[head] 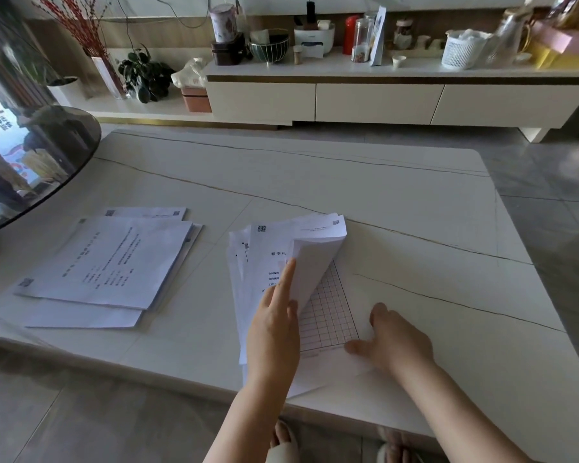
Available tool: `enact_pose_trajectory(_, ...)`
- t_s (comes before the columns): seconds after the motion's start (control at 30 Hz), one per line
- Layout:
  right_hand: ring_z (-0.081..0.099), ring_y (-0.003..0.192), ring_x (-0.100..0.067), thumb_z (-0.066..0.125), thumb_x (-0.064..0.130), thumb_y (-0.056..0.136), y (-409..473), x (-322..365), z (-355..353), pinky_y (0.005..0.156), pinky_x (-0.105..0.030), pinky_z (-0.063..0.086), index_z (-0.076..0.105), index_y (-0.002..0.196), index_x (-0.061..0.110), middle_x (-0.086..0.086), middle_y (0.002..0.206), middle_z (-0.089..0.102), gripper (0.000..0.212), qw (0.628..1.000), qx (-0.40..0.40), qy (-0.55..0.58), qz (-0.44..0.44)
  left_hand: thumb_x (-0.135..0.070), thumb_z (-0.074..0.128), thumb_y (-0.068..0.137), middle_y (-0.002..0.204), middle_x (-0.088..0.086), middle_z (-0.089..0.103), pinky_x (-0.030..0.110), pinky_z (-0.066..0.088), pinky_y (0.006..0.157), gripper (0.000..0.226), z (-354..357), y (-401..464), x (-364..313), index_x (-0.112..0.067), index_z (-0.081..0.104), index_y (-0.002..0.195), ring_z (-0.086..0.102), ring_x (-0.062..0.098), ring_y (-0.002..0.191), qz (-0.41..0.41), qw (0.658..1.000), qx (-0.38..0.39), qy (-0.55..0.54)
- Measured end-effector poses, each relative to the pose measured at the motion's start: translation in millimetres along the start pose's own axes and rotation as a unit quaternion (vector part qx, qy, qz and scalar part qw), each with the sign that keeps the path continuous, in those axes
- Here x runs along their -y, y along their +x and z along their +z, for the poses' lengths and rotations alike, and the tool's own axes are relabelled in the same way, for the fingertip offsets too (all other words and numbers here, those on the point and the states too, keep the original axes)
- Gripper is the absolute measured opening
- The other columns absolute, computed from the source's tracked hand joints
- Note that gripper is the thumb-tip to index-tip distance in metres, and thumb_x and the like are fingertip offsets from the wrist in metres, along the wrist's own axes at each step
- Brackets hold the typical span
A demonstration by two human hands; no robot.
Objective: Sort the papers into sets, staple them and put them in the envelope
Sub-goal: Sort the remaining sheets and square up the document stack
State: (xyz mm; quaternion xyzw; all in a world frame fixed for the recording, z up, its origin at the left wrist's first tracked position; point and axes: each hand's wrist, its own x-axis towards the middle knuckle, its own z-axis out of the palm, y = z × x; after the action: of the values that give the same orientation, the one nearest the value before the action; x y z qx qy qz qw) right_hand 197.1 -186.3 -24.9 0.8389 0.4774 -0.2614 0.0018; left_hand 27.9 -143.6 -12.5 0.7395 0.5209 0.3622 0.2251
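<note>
Leftmost, we note a dark round glass tabletop (30, 168) overhanging the corner of the white marble-patterned rectangular table (398, 202). Just right of it, on the table, lies a loose stack of white printed paper sheets (114, 262), fanned and unevenly squared, with small square codes at several corners. Well apart from that stack, near the table's front edge, sits a second bundle of white printed papers (268, 248), its upper sheets lifted and curled back toward the left. Our left hand (274, 332) holds those raised sheets, index finger extended up across the printed face, thumb tucked behind the curl. Beneath the lifted sheets a white sheet printed with a red-lined grid (328, 315) lies flat on the table. Our right hand (398, 342) rests on the grid sheet's lower right corner, fingers spread and straight, grasping nothing. Beyond the table, a long white low cabinet (381, 101) carries jars, a bowl and a white basket. We see no envelope or stapler.
</note>
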Motion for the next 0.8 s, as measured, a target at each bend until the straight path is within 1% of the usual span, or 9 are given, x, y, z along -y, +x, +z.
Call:
enact_pose_trajectory(0.03,0.059,0.102,-0.023,0.065,0.058,0.079,1.4,0.5,1.1,0.07,-0.029,0.041,0.042,0.112,0.015,-0.003,0.11,0.055,0.059,1.0,0.0,0.011,-0.001,0.005,0.053,0.091,0.112,0.008,0.06,0.031,0.049,0.063,0.071,0.0,0.1,0.8,-0.025,0.021,0.147,0.056,0.018,0.082,0.019,1.0,-0.009,-0.004)
enact_pose_trajectory(0.1,0.06,0.096,-0.022,0.069,0.048,0.079,5.9,-1.5,3.1,0.072,-0.029,0.044,0.044,0.106,0.016,-0.002,0.104,0.058,0.049,0.997,0.0,0.075,0.013,0.01,0.058,0.086,0.103,0.008,0.061,0.023,0.046,0.059,0.068,1.6,0.8,5.1,-0.02,0.038,0.144,0.053,0.013,0.075,0.038,0.999,-0.011,0.009)
enact_pose_trajectory(0.23,0.059,0.086,-0.019,0.071,0.035,0.08,11.0,-8.3,0.9,0.076,-0.031,0.046,0.052,0.092,0.022,0.005,0.091,0.06,0.026,0.983,-0.032,0.178,0.029,0.01,0.064,0.082,0.1,0.006,0.065,0.017,0.046,0.061,0.039,5.1,1.1,11.5,-0.012,0.069,0.113,0.062,0.017,0.075,0.058,0.998,-0.016,0.024)
enact_pose_trajectory(0.3,0.059,0.083,-0.018,0.072,0.035,0.08,12.9,-10.3,-3.5,0.073,-0.03,0.045,0.055,0.088,0.023,0.007,0.085,0.058,0.022,0.978,-0.062,0.2,0.022,0.009,0.066,0.081,0.098,0.003,0.066,0.02,0.047,0.058,0.032,7.4,1.9,13.5,-0.011,0.073,0.104,0.066,0.021,0.075,0.057,0.998,-0.016,0.031)
enact_pose_trajectory(0.43,0.062,0.063,-0.015,0.068,0.036,0.084,14.2,-11.2,-12.3,0.065,-0.029,0.044,0.059,0.087,0.02,0.008,0.077,0.061,0.018,0.97,-0.09,0.227,0.006,0.005,0.067,0.082,0.096,0.001,0.067,0.03,0.053,0.052,0.026,7.7,2.6,13.3,-0.012,0.073,0.102,0.067,0.022,0.073,0.063,0.997,-0.014,0.046)
enact_pose_trajectory(0.57,0.058,0.078,-0.021,0.059,0.041,0.09,11.7,-15.0,-18.7,0.065,-0.029,0.04,0.057,0.08,0.021,0.003,0.078,0.061,0.022,0.981,-0.122,0.149,0.015,-0.001,0.068,0.081,0.093,-0.004,0.067,0.02,0.041,0.05,0.024,7.3,2.9,13.1,-0.017,0.074,0.099,0.064,0.017,0.066,0.064,0.997,-0.001,0.05)
enact_pose_trajectory(0.67,0.052,0.066,-0.02,0.058,0.042,0.091,14.3,-22.6,-22.2,0.058,-0.028,0.036,0.051,0.063,0.019,-0.001,0.068,0.055,0.036,0.981,-0.148,0.125,-0.005,-0.015,0.067,0.082,0.092,-0.007,0.066,0.02,0.042,0.049,0.017,6.8,2.9,14.2,-0.02,0.074,0.097,0.064,0.016,0.064,0.069,0.997,0.008,0.046)
enact_pose_trajectory(0.73,0.039,0.054,-0.016,0.061,0.034,0.09,17.3,-24.6,-24.2,0.051,-0.028,0.028,0.048,0.056,0.011,-0.001,0.057,0.043,0.043,0.969,-0.144,0.198,-0.027,-0.033,0.062,0.084,0.094,-0.01,0.066,0.014,0.041,0.048,0.022,5.9,2.6,13.4,-0.022,0.073,0.099,0.064,0.013,0.066,0.076,0.996,0.027,0.039)
enact_pose_trajectory(0.8,0.035,0.055,-0.014,0.06,0.025,0.092,16.0,-19.9,-29.8,0.049,-0.025,0.026,0.058,0.067,0.001,-0.002,0.059,0.04,0.035,0.926,-0.096,0.365,-0.016,-0.054,0.055,0.083,0.099,-0.014,0.064,0.009,0.037,0.052,0.039,5.8,1.5,11.1,-0.025,0.072,0.103,0.063,0.008,0.07,0.089,0.994,0.046,0.05)
